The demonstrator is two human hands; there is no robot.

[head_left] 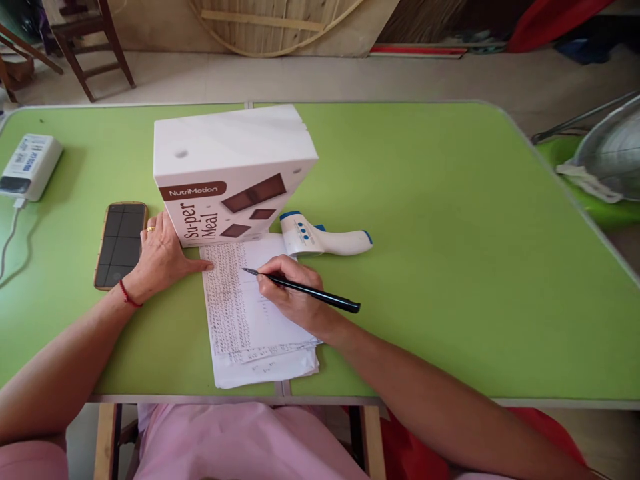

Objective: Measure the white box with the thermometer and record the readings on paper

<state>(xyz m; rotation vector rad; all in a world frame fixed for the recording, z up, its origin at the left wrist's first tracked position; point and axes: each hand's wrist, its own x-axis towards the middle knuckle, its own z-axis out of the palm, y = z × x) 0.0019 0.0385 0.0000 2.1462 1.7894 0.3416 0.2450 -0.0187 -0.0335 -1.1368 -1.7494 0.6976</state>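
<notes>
My right hand grips a black pen, its tip at or just above the top sheet of a paper stack. Dense rows of small handwriting fill the left part of that sheet. My left hand lies with fingers spread, thumb on the paper's left edge and fingers beside the white NutriMotion box. The box stands upright at the top of the papers and covers part of them. A white and blue infrared thermometer lies just beyond my right hand. Left of my left hand is a smartphone.
A white power bank with a cable sits at the left of the green table. Beyond the table stands a wooden chair. At the right, off the table, is a green item beside a large round grey object.
</notes>
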